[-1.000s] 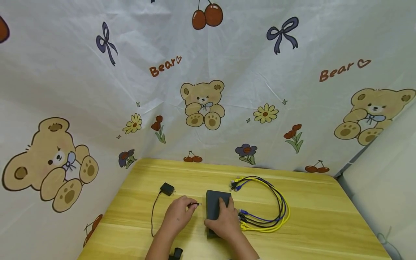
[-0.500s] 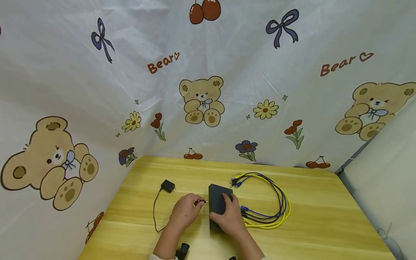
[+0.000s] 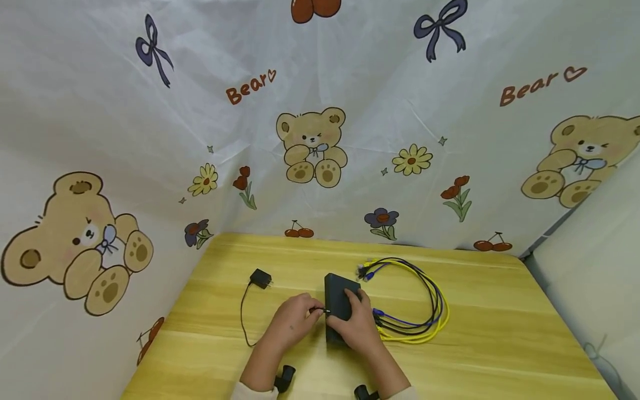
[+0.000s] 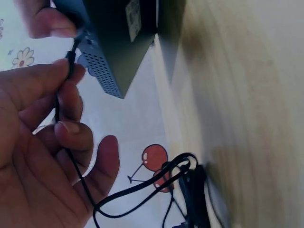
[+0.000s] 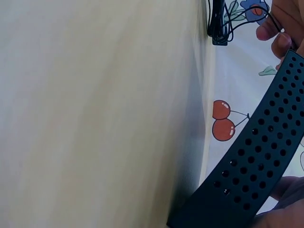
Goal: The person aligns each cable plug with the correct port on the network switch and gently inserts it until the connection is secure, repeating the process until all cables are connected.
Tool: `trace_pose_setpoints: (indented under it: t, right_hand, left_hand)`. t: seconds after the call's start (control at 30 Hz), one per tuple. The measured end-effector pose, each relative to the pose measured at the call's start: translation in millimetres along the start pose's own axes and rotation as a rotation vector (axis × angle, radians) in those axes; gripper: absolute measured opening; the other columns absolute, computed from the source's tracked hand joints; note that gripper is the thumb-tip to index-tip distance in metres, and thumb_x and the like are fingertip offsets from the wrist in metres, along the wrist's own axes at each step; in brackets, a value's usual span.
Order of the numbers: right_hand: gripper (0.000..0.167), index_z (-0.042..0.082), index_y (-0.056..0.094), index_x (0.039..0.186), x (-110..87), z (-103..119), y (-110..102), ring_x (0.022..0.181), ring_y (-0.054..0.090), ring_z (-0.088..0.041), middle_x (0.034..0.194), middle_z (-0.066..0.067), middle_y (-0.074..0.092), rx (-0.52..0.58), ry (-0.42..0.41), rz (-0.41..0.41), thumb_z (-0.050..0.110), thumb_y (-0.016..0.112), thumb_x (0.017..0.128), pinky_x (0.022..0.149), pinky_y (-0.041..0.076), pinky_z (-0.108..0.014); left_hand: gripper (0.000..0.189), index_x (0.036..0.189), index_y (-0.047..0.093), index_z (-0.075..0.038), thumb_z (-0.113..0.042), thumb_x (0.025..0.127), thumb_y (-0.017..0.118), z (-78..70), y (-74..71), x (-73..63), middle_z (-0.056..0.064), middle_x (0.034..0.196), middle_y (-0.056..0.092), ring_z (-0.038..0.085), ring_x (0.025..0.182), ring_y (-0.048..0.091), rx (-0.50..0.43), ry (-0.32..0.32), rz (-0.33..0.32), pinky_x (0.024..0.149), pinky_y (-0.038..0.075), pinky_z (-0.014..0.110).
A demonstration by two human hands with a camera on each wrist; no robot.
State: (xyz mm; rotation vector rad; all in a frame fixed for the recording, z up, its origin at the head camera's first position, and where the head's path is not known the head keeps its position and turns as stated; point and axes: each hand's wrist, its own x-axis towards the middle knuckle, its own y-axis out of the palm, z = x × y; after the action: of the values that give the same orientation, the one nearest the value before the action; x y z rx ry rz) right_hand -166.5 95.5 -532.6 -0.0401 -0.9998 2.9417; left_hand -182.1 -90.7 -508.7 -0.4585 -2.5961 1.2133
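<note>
My left hand (image 3: 295,319) pinches the thin barrel plug (image 4: 71,58) of a black power cord between thumb and fingers. Its tip meets the side of a dark box with perforated ends (image 3: 337,294), which looks like a network switch; how deep it sits I cannot tell. My right hand (image 3: 359,328) grips the box, its fingers spread over the top and the thumb by the near left edge. In the left wrist view the box looks tilted, with a pale label on one face. The cord (image 3: 242,311) runs back to a black power adapter (image 3: 260,279) lying left on the table.
Right of the box lies a curved bundle of yellow, black and blue network cables (image 3: 440,311). Black wrist mounts (image 3: 285,379) show at the forearms. A printed bear cloth (image 3: 315,211) hangs behind the wooden table (image 3: 490,333).
The left hand has moved right, bringing the plug from a gap away up to the box's side. The right hand keeps its hold on the box, which now leans a little. The head view has shifted slightly.
</note>
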Motion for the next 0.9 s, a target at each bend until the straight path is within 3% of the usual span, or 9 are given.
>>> trace_pose_setpoints:
  t: [0.1, 0.27, 0.57, 0.9]
  right_hand:
    - [0.083, 0.016, 0.045, 0.151, -0.7, 0.7, -0.6, 0.134, 0.039, -0.051, 0.158, -0.026, 0.023, 0.012, -0.005, -0.005, 0.037, 0.076, 0.077, 0.094, 0.045, -0.059]
    - [0.082, 0.023, 0.043, 0.153, -0.3, 0.8, -0.2, 0.135, 0.036, -0.053, 0.159, -0.027, 0.020, 0.034, -0.005, 0.009, 0.033, 0.076, 0.079, 0.095, 0.043, -0.061]
    - [0.080, 0.022, 0.044, 0.152, 9.0, 1.5, -1.4, 0.135, 0.036, -0.052, 0.160, -0.025, 0.018, 0.046, -0.009, -0.002, 0.033, 0.076, 0.079, 0.096, 0.043, -0.062]
    - [0.080, 0.020, 0.046, 0.151, 6.6, -2.8, 3.2, 0.133, 0.038, -0.050, 0.160, -0.023, 0.019, 0.034, 0.011, 0.002, 0.034, 0.077, 0.078, 0.095, 0.044, -0.059]
  left_hand:
    - [0.013, 0.103, 0.079, -0.018, -0.023, 0.095, 0.069, -0.5, -1.2, -1.8, -0.011, 0.089, 0.064, 0.002, 0.074, 0.056, -0.003, 0.019, 0.019, 0.065, 0.047, 0.025]
    - [0.012, 0.102, 0.078, -0.021, -0.024, 0.095, 0.069, 1.1, -5.7, -5.2, -0.012, 0.093, 0.066, 0.003, 0.081, 0.059, -0.010, -0.003, 0.100, 0.069, 0.050, 0.027]
    - [0.010, 0.098, 0.078, -0.024, -0.025, 0.096, 0.068, 1.1, -14.7, -0.7, -0.013, 0.097, 0.069, 0.003, 0.085, 0.062, -0.036, 0.005, 0.190, 0.074, 0.052, 0.029]
    - [0.011, 0.099, 0.077, -0.022, -0.021, 0.097, 0.067, 3.3, -13.6, -5.7, -0.011, 0.099, 0.069, 0.002, 0.084, 0.062, -0.121, -0.002, 0.257, 0.073, 0.052, 0.027]
